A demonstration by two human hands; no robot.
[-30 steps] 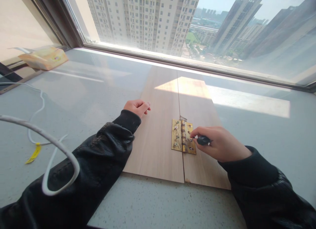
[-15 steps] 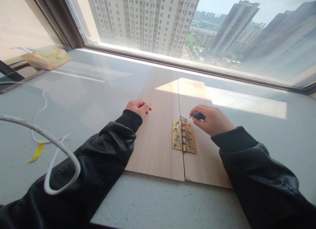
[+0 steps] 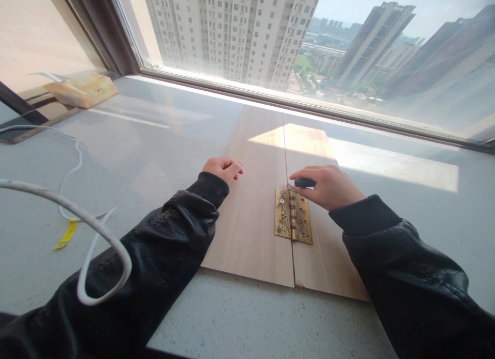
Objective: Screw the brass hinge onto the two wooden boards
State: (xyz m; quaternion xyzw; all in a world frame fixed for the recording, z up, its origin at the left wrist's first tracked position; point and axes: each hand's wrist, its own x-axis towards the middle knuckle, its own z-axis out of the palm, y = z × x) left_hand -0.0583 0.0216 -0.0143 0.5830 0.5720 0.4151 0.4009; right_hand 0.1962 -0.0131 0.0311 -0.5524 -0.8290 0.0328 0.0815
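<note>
My right hand (image 3: 330, 185) is closed around the black handle of a small screwdriver (image 3: 304, 182), mostly hidden by my fingers. Its tip end is near the top of a brass-coloured hinge (image 3: 293, 214), where small metal bits show too finely to name. The hinge lies opened flat across the seam between two pale wooden boards (image 3: 255, 235), with several screws standing in its leaves. Over the left board, my left hand (image 3: 222, 168) is closed with curled fingers, apart from the hinge. Whatever its fingertips hold, if anything, is hidden.
The boards rest on a speckled white sill (image 3: 247, 317) beside a large window. A white cable (image 3: 104, 235) loops over my left sleeve, near a yellow tag (image 3: 66, 234). At the far left are a tissue pack (image 3: 83, 90) and a phone (image 3: 23, 129).
My right hand has moved left with the screwdriver, bringing it closer to the hinge's top end. My left hand keeps its curled pose, and the whole view has shifted slightly.
</note>
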